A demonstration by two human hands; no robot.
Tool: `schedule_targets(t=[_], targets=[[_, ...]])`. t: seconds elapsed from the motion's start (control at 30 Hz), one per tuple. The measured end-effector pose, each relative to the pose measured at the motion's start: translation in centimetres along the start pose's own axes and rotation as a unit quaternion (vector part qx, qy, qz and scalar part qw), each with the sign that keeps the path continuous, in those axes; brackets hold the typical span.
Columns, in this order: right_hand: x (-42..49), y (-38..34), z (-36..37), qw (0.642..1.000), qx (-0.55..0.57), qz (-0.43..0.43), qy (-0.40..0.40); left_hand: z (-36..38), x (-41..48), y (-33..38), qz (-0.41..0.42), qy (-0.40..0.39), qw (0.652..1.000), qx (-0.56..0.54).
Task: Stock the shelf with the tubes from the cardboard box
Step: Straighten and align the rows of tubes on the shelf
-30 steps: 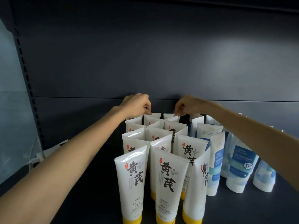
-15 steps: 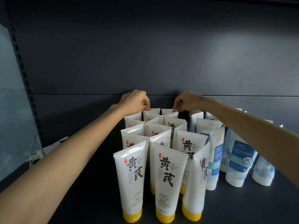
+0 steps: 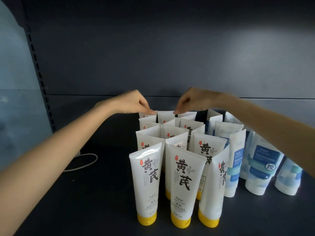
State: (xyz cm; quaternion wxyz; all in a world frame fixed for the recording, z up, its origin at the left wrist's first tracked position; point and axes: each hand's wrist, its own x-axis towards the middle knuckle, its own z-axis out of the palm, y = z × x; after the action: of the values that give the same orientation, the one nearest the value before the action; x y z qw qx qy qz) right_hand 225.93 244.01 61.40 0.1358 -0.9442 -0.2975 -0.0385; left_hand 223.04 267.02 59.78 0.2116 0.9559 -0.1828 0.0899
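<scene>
Several white tubes with yellow caps [image 3: 180,188] stand cap-down in three rows on the dark shelf [image 3: 102,201]. Both arms reach to the back of these rows. My left hand [image 3: 134,102] pinches the top left corner of a rear white tube [image 3: 165,115] between thumb and fingertips. My right hand [image 3: 192,99] pinches the same tube's top right corner. The cardboard box is not in view.
Several white-and-blue tubes [image 3: 260,166] stand to the right of the white rows. A white cable [image 3: 81,162] lies on the shelf at the left, near the perforated upright [image 3: 39,79]. The dark back panel [image 3: 170,57] rises right behind the rear tubes.
Both hands have moved closer together and a little lower onto the rear tube's top edge. The camera has tilted up slightly, so the front tubes' caps now show fully.
</scene>
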Motion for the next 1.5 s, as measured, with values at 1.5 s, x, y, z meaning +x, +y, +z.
schedule_targets(t=[1.5], targets=[[0.5, 0.9, 0.0, 0.999, 0.04, 0.003, -0.009, 1.3, 0.7, -1.8, 0.02, 0.047, 0.999, 0.008]])
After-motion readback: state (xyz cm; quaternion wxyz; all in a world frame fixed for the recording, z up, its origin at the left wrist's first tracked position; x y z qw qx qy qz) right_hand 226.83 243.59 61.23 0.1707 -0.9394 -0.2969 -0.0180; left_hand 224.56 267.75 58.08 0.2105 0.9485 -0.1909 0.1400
